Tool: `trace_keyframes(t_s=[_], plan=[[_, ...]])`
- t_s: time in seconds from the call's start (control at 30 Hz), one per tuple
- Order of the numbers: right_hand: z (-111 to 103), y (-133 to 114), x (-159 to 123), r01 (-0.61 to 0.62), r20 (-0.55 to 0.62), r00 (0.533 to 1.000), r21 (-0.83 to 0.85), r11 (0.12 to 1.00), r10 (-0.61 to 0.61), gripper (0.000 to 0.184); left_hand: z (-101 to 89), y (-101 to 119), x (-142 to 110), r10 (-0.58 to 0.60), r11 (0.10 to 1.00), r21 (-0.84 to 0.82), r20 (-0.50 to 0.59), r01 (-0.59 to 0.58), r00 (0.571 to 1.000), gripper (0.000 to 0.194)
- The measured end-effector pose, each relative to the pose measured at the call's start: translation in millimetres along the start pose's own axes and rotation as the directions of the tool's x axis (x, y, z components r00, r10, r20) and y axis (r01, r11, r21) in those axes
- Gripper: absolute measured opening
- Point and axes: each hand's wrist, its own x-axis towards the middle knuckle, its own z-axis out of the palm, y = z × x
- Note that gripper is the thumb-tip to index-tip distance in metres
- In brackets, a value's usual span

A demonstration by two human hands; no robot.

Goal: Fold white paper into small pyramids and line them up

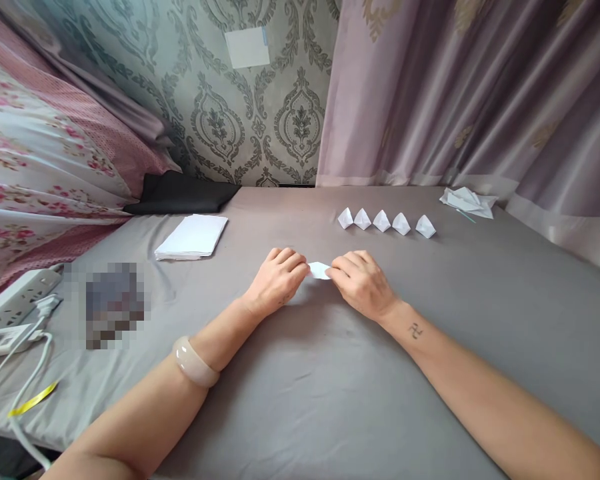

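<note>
Between my two hands is a small folded white paper (319, 270), held just above the grey cloth. My left hand (279, 280) pinches its left end, fingers curled and closed. Its right end is gripped by my right hand (363, 283), also closed. Only the middle of the paper shows; the fingers hide both ends. Beyond my right hand, several folded white paper boats (381, 221) stand in a row.
A stack of white paper sheets (193, 237) lies at the left. Loose crumpled paper (467, 201) rests at the back right by the curtain (430, 100). A white power strip (17, 300) with cables, a yellow strip (33, 400) and a black cloth (180, 193) are on the left.
</note>
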Motion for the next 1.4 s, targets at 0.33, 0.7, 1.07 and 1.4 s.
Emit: trace_keyframes(t_s=[0.33,0.7,1.07,1.4], plan=[[4.2,-8.1,-10.3,-0.074,0.193,0.978,-0.008,0.997,0.074,0.028,5.9,10.2,-3.6,0.078,0.987,0.122,0.186,-0.102,0.979,0.031],[-8.1,2.4,-7.1,-0.615,0.425,0.772,0.308,0.726,0.473,0.02,10.3,-3.8,-7.0,-0.339,0.862,-0.318,0.219,0.395,0.915,0.022],[-7.4,16.2,2.0,-0.785,0.583,0.608,0.336,0.521,0.54,0.031,11.2,-9.2,-2.3,-0.492,0.682,-0.432,0.326,0.59,0.807,0.031],[-9.3,12.8,5.8,-0.781,0.571,0.599,0.262,0.566,0.562,0.03,9.0,-10.8,-0.3,-0.538,0.628,-0.433,0.359,0.647,0.763,0.033]])
